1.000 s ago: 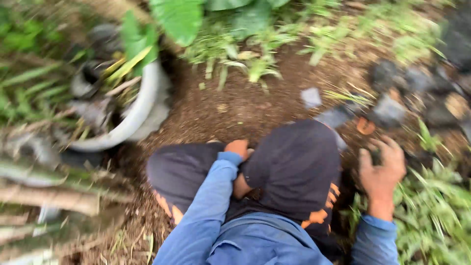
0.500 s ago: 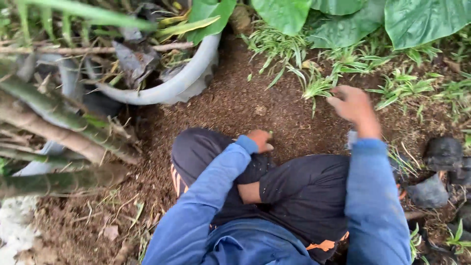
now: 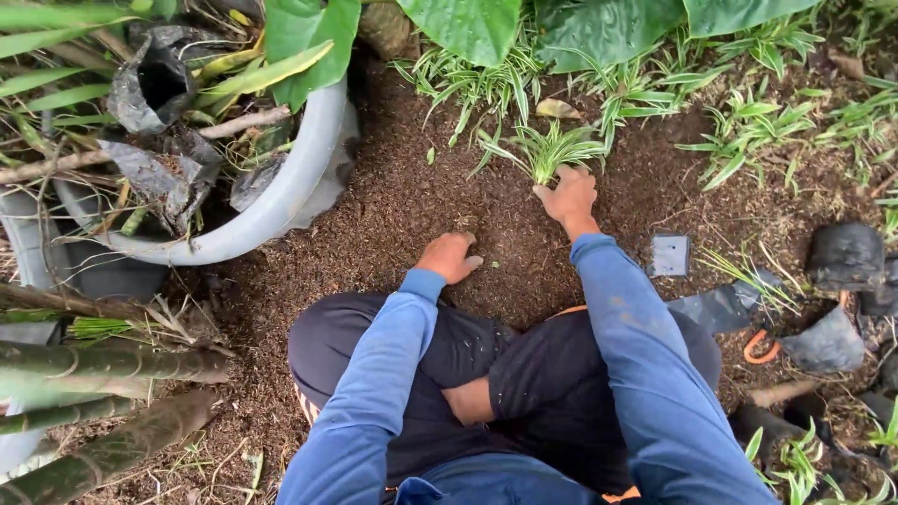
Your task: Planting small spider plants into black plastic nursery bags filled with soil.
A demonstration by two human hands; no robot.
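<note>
I squat over brown soil (image 3: 402, 201), blue sleeves and dark trousers below me. My right hand (image 3: 567, 196) is stretched forward and presses on the soil at the base of a small striped grass plant (image 3: 550, 150), fingers around its stem base. My left hand (image 3: 449, 257) rests on the soil closer to my knees, fingers curled, with nothing visibly held.
A white round pot (image 3: 281, 201) with black plastic bags and leaves stands at the left. Bamboo stems (image 3: 103, 360) lie at the lower left. Torn black plastic bags (image 3: 837, 257) and an orange-handled tool (image 3: 760, 348) lie at the right. Planted grass tufts (image 3: 748, 131) and broad leaves line the back.
The view has swung. My right hand came down from the air onto the soil at the grass plant. My left hand moved forward off my knee onto the soil.
</note>
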